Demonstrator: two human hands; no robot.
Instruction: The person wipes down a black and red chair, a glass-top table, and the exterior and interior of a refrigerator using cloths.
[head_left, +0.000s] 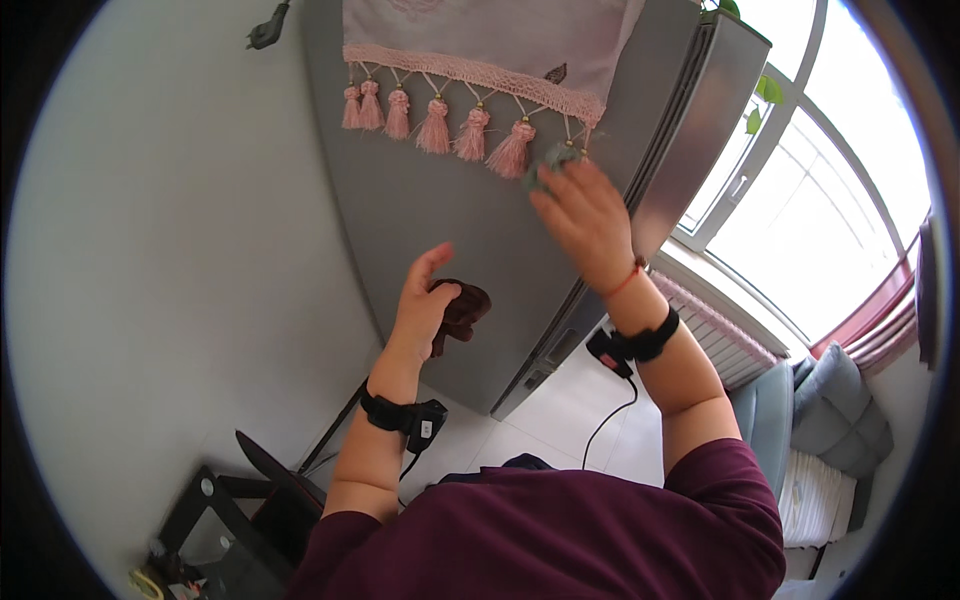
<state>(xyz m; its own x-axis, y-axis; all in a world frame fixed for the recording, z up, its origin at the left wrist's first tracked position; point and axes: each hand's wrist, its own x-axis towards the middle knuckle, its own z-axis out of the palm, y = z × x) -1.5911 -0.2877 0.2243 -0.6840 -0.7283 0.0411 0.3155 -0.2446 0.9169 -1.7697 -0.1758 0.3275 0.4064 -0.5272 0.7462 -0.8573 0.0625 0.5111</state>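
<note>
My right hand (589, 217) presses a greyish-green cloth (555, 161) against the grey side panel of a refrigerator (480, 217), just at the right-hand tassels of a hanging cover. That pale fabric cover (480, 37) has a pink lace edge and several pink tassels (471, 133). Lower and to the left, my left hand (427, 300) holds a dark brown cloth (465, 304) between thumb and palm, with one finger raised. Its far side is hidden by the hand. Black straps with small devices sit on both forearms.
A power plug (266, 31) hangs by the wall at the upper left. A black glass-topped table (240, 555) stands at the lower left. Right of the refrigerator are a window (802, 195), a radiator (712, 322) and a blue-grey sofa (765, 420).
</note>
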